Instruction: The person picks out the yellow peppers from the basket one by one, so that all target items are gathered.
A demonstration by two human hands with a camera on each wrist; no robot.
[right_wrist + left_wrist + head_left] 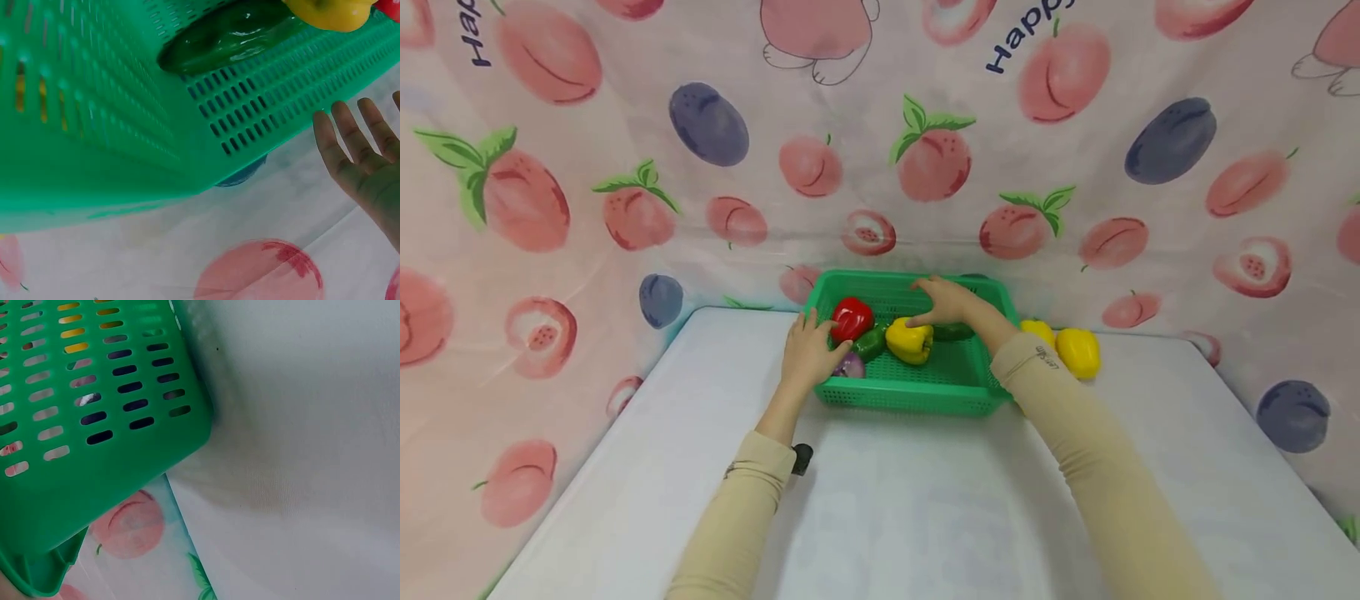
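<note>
Yellow pepper [910, 343] — in the basket [917, 398], beside the right hand [947, 302].

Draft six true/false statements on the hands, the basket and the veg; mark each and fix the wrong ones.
1. The red pepper is in the basket. True.
2. All the yellow peppers are in the basket. False: yellow peppers also lie right of it, on the table.
3. The left hand is at the basket's left side. True.
4. The right hand rests on the table. False: it reaches over the basket, near the yellow pepper inside.
5. The purple vegetable is in the basket's far right corner. False: it is in the near left corner.
6. A long green vegetable lies in the basket. True.
</note>
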